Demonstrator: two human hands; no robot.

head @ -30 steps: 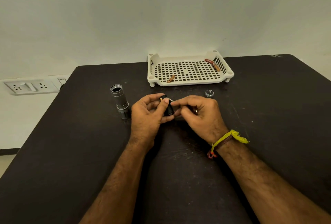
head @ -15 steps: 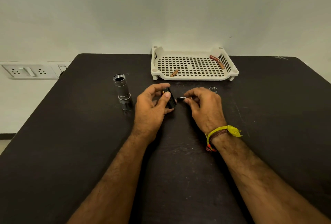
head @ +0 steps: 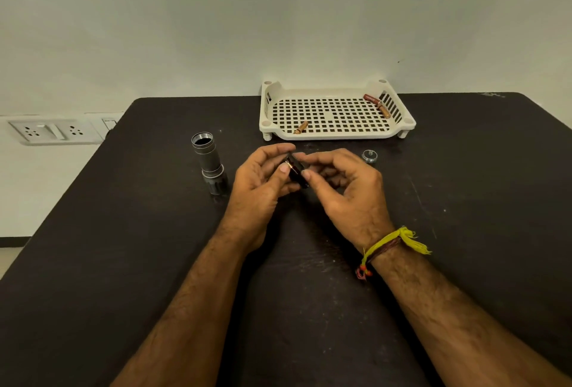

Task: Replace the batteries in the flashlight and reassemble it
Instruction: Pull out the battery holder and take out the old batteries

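Observation:
The grey flashlight body [head: 209, 161] stands upright on its head on the black table [head: 123, 263], open threaded end up, left of my hands. My left hand [head: 260, 188] grips a small black battery holder [head: 297, 172] between thumb and fingers. My right hand [head: 346, 191] meets it from the right, its fingertips pressing on the holder; whether a battery is under them is hidden. The flashlight's tail cap [head: 370, 156] lies on the table to the right of my right hand.
A white slotted tray [head: 337, 136] sits at the table's far edge with a brown battery [head: 301, 127] at its front left and two batteries [head: 377, 104] at its back right. A wall socket panel [head: 52, 130] is off the table's left side.
Half a second ago my right hand held a small battery apart from the holder. Now that hand has closed in and its fingers touch the holder. The left hand has stayed put.

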